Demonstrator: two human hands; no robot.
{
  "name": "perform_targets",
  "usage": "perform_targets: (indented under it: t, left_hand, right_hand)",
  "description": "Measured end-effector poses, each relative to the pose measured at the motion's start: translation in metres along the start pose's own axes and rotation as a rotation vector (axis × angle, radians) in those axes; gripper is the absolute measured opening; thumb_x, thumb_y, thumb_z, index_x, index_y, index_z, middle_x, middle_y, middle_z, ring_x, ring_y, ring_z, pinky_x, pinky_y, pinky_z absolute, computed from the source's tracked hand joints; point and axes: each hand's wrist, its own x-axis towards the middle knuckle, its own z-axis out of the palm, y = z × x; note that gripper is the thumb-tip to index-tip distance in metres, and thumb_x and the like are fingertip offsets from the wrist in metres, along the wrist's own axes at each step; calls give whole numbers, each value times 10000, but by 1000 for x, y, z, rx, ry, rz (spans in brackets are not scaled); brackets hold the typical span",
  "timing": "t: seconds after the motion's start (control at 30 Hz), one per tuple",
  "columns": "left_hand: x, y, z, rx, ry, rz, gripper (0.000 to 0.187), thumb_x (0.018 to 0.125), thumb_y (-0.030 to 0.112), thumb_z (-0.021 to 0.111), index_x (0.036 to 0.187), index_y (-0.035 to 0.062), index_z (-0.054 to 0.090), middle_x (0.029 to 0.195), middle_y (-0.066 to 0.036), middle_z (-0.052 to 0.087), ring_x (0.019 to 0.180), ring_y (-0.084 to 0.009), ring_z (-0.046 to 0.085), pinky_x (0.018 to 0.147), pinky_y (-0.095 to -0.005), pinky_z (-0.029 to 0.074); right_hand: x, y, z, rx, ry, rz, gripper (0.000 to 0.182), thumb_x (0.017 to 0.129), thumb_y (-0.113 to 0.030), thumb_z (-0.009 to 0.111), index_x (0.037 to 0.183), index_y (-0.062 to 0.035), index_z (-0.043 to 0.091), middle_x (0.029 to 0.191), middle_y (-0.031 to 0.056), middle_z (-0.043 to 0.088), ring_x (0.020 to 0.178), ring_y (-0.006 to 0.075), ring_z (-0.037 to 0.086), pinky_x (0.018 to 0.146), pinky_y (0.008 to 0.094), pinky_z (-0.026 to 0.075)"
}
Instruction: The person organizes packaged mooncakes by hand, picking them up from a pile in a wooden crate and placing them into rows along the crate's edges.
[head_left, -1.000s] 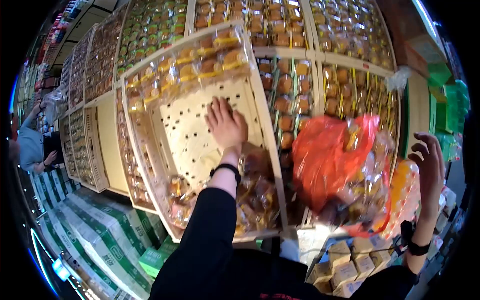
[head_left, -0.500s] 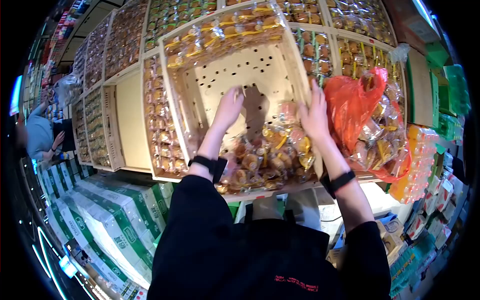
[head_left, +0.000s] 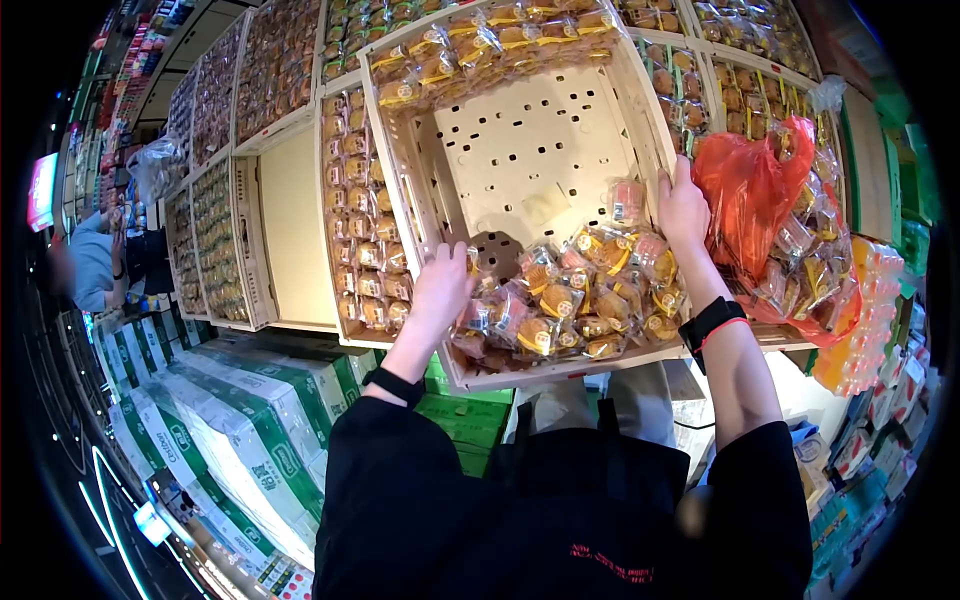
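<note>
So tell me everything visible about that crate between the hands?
The crate, pale and wooden-looking, lies askew, open on top, its perforated floor partly bare. Wrapped packets sit in rows at its far end; a loose heap fills the near end. The right hand is at its right rim, the left hand at its left; their grip is unclear.

A pale wooden crate (head_left: 500, 185) lies askew, wrapped buns (head_left: 556, 300) heaped near, rowed far.

The heap of wrapped buns (head_left: 580, 295) hides the near floor of the wooden tray (head_left: 540, 375). Red lettering (head_left: 600, 562) on the dark clothing (head_left: 420, 500) is too small to read, and what the blurred co-worker (head_left: 93, 265) holds cannot be told.
</note>
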Motion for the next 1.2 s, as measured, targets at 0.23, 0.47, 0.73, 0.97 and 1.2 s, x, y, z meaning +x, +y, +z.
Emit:
perform_targets:
  t: [0.23,0.47,0.73,0.97,1.2]
  left_hand:
    - [38,5,22,150,-482,-259,554,803,427,629,1141,13,486,946,-227,612,836,-355,658,679,-438,544]
    - [88,-20,4,339,-226,-20,463,849,390,597,1185,86,497,888,-148,584,763,-301,641,602,-405,536]
    - [164,-94,-2,369,407,32,426,742,50,563,1161,117,522,1032,-77,568,996,-285,549,797,-392,472]
    - [173,-101,-36,270,322,-46,283,714,64,580,994,55,542,948,-107,564,946,-272,541,797,-400,456]
    - [189,-108,-46,184,296,1,269,731,32,545,997,7,515,962,-161,552,953,-342,525,822,-440,454]
  right_hand:
    - [-1,3,-1,31,2,-11,276,922,-276,480,1135,-106,445,870,230,646,825,427,612,698,537,459]
    - [-2,2,-1,49,17,-29,255,916,-238,502,1120,-94,452,833,228,634,796,424,609,675,530,460]
    - [-1,0,-2,36,32,-29,241,912,-228,505,1090,-75,451,811,232,619,777,431,601,673,529,461]
    - [0,0,-3,41,-15,10,251,908,-234,505,1082,-63,444,830,233,618,794,429,599,691,531,459]
    - [0,-2,-6,76,-19,5,251,896,-207,506,1091,-60,445,837,232,613,816,426,595,709,532,458]
